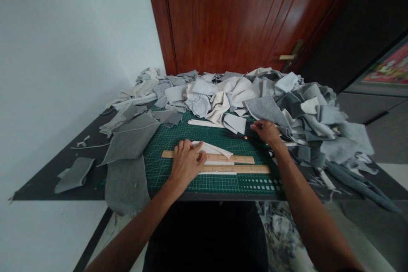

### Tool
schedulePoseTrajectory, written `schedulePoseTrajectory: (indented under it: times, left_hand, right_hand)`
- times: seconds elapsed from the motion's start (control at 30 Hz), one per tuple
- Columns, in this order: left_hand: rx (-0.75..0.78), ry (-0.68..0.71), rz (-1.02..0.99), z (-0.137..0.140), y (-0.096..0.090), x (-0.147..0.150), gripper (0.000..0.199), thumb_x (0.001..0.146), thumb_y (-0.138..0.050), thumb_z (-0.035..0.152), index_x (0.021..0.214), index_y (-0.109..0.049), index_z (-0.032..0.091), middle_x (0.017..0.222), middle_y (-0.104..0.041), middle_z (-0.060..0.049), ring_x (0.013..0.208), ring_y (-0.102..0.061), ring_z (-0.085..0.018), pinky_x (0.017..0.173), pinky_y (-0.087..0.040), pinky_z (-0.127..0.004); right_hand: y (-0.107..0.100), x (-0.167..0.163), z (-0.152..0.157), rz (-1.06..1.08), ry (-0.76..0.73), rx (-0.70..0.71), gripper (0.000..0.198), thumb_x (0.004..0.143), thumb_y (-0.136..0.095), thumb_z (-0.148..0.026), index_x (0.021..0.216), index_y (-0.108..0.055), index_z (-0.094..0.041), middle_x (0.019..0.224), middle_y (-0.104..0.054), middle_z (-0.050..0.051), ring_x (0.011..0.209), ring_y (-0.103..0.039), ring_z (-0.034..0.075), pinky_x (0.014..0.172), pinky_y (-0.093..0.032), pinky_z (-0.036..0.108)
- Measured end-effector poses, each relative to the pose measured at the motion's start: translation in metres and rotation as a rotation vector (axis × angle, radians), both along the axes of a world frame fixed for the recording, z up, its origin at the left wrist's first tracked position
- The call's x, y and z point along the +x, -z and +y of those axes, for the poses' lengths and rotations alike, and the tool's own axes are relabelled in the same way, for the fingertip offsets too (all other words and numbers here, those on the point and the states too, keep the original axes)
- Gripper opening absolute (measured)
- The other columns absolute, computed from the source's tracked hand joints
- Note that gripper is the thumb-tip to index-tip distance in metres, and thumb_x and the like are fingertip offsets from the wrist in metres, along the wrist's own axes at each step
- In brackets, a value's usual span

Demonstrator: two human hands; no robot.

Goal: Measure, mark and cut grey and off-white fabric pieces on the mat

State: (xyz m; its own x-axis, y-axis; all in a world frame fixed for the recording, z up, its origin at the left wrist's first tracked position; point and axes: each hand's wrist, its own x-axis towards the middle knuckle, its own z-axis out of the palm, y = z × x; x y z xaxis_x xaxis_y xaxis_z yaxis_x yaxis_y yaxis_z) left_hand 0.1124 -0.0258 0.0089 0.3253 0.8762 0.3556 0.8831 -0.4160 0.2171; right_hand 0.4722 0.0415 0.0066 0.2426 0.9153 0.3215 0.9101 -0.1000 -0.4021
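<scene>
My left hand (187, 162) lies flat with its fingers spread, pressing on a folded white cloth strip (219, 149) and the left part of an upper wooden ruler (242, 159). Just below, a second wooden ruler (255, 169) lies parallel over white cloth. To the right, my right hand (266, 131) hovers at the mat's edge with thumb and fingers pinched together; what is between them, if anything, is too small to tell. Black scissors (246, 137) rest beside and partly under that hand. A pale grey cloth piece (235, 123) lies left of it.
A green cutting mat (172, 136) covers the table's middle. Heaped grey and cream fabric scraps (236, 89) line the back and right side. Grey cloth pieces (127, 140) overlap the mat's left edge, one hanging over the front. Behind stands a wooden door (223, 17).
</scene>
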Motion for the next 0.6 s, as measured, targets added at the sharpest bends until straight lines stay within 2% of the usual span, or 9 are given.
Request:
schedulePoseTrajectory:
  times: [0.1,0.27,0.6]
  left_hand:
    - [0.008,0.029,-0.041,0.000,0.002,-0.001,0.038,0.097,-0.059,0.035,0.130,-0.072,0.023,0.106,-0.058,-0.012,0.106,-0.051,-0.031,0.090,-0.046,-0.046]
    - [0.028,0.059,-0.081,0.002,0.006,-0.003,0.036,0.097,-0.058,0.033,0.129,-0.071,0.022,0.111,-0.057,-0.012,0.111,-0.051,-0.031,0.094,-0.048,-0.045]
    - [0.001,0.056,-0.086,0.002,0.006,-0.003,0.036,0.097,-0.059,0.033,0.130,-0.071,0.023,0.111,-0.058,-0.011,0.112,-0.052,-0.031,0.096,-0.047,-0.047]
  right_hand:
    - [-0.004,0.001,-0.002,0.038,-0.019,0.060,0.022,0.089,-0.070,-0.035,0.092,-0.077,-0.014,0.089,-0.079,0.012,0.079,-0.072,0.023,0.074,-0.050,0.031]
    - [-0.015,-0.001,-0.004,0.111,-0.104,0.222,0.028,0.088,-0.067,-0.042,0.090,-0.079,-0.017,0.088,-0.080,0.009,0.066,-0.067,0.021,0.068,-0.048,0.031]
    - [-0.017,-0.012,-0.005,0.139,-0.150,0.138,0.031,0.084,-0.067,-0.045,0.082,-0.077,-0.016,0.070,-0.073,0.007,0.057,-0.057,0.018,0.059,-0.039,0.029]
